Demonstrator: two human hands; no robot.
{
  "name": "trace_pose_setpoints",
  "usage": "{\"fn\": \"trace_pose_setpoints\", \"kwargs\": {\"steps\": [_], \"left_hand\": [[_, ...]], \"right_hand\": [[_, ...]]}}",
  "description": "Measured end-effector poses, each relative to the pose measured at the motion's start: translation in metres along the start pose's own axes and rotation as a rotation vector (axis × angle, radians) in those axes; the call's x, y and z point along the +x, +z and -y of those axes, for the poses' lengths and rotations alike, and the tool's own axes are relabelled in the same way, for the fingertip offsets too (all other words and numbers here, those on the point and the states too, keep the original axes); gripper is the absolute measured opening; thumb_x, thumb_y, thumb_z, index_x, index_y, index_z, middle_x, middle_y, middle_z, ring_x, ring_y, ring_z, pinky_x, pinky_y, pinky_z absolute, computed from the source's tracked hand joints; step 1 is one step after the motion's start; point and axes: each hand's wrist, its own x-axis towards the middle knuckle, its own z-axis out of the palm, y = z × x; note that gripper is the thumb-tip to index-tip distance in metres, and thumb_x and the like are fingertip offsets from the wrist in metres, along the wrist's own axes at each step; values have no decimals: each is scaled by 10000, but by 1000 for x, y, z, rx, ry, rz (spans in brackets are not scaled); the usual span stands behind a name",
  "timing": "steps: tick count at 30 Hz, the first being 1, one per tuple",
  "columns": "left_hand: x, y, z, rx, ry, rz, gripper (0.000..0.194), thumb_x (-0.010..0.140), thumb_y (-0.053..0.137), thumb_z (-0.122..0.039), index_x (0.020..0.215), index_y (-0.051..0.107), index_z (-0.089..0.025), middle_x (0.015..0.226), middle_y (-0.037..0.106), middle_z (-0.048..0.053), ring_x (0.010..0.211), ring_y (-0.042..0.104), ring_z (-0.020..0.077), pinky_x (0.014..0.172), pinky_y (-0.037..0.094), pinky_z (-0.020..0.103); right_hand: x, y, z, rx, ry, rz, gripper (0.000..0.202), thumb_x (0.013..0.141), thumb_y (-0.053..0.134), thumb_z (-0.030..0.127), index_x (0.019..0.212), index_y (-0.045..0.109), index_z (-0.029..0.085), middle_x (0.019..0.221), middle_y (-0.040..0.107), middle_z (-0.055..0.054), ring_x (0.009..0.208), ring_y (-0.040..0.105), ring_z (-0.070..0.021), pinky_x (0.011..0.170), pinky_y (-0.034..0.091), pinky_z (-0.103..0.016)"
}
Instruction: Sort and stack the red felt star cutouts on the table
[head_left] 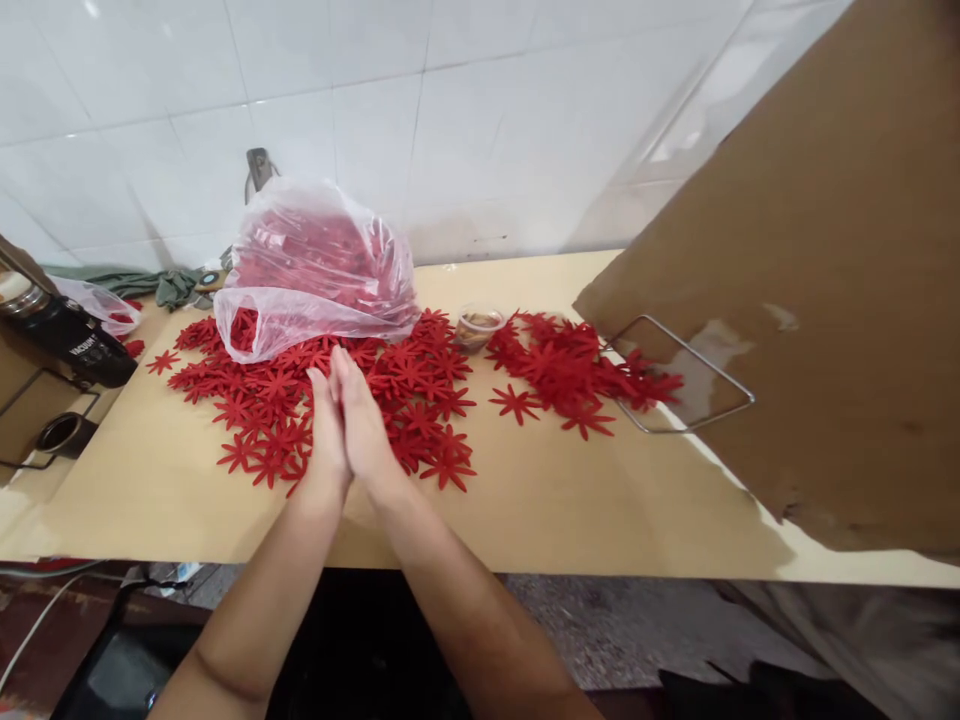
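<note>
My left hand (327,430) and my right hand (364,428) are pressed palm to palm over the table, fingers stretched out and pointing away from me. No object shows between them, though the space between the palms is hidden. Around and under the fingertips lies a wide heap of red flower-shaped pieces (277,385) with narrow petals. Just beyond, a clear plastic bag (322,265) filled with more red pieces rests on the heap. To the right a smaller pile of the same pieces (555,365) reaches a bent wire frame (697,348).
A small clear tub (480,325) with brownish contents stands between the piles. At left are a black vacuum flask (67,335) and a dark cup-like holder (66,433). A large cardboard sheet (825,300) rises on the right. White tiles (495,130) back the table (540,510).
</note>
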Motion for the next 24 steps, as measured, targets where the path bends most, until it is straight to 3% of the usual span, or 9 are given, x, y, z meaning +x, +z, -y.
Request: {"fn": "trace_pose_setpoints", "kwargs": {"steps": [3, 5, 7, 11, 13, 17, 20, 24], "left_hand": [[-18, 10, 8, 65, -16, 125, 547, 850, 364, -481, 1362, 304, -298, 1486, 202, -65, 1382, 109, 142, 1137, 135, 308], [-21, 15, 8, 71, -49, 165, 642, 788, 544, -300, 1368, 267, -309, 1500, 157, -57, 1382, 112, 144, 1132, 141, 306], [-13, 15, 4, -21, -91, 125, 650, 757, 568, -193, 1346, 306, -280, 1473, 262, -4, 1351, 240, 160, 1108, 220, 316], [18, 4, 2, -194, -81, -76, 472, 772, 517, -137, 1236, 443, -179, 1217, 557, 68, 1113, 535, 140, 1003, 375, 298], [31, -2, 6, -162, -47, -89, 444, 738, 539, -98, 1174, 496, -163, 1078, 619, 54, 981, 591, 117, 949, 412, 279], [42, -9, 13, 19, 50, -77, 288, 719, 559, -127, 1004, 592, -151, 905, 649, 26, 801, 596, 97, 832, 452, 249], [45, -11, 10, 118, 102, -114, 253, 719, 565, -167, 968, 603, -156, 846, 646, 16, 730, 573, 94, 753, 458, 237], [46, -17, 4, 236, 152, -125, 229, 746, 544, -195, 961, 611, -149, 938, 633, 40, 832, 560, 109, 808, 432, 237]], "right_hand": [[25, -18, -4, 157, 265, -206, 682, 842, 173, 629, 1206, 522, 170, 1343, 454, -70, 1276, 367, -190, 1099, 215, -398], [39, -30, -6, 190, 294, -308, 654, 838, 201, 626, 1062, 593, 152, 1225, 558, -95, 1179, 478, -199, 1052, 307, -380], [45, -36, -7, 222, 256, -339, 603, 831, 242, 623, 923, 614, 158, 1088, 628, -96, 1052, 566, -200, 984, 390, -369], [37, -30, -12, 367, 238, -301, 551, 816, 286, 631, 925, 594, 187, 971, 661, -60, 940, 615, -188, 872, 477, -358], [29, -21, -15, 422, 250, -289, 519, 806, 341, 618, 968, 588, 190, 990, 659, -56, 952, 612, -180, 867, 483, -342], [15, -7, -16, 506, 299, -276, 387, 731, 549, 521, 938, 585, 196, 1032, 650, -49, 990, 600, -178, 891, 475, -330], [9, -7, -15, 585, 388, -171, 325, 629, 690, 361, 881, 586, 185, 999, 664, -57, 965, 613, -194, 868, 494, -340], [9, -17, -14, 620, 457, -134, 278, 628, 692, 313, 852, 592, 180, 926, 677, -39, 827, 643, -184, 733, 551, -357]]}}
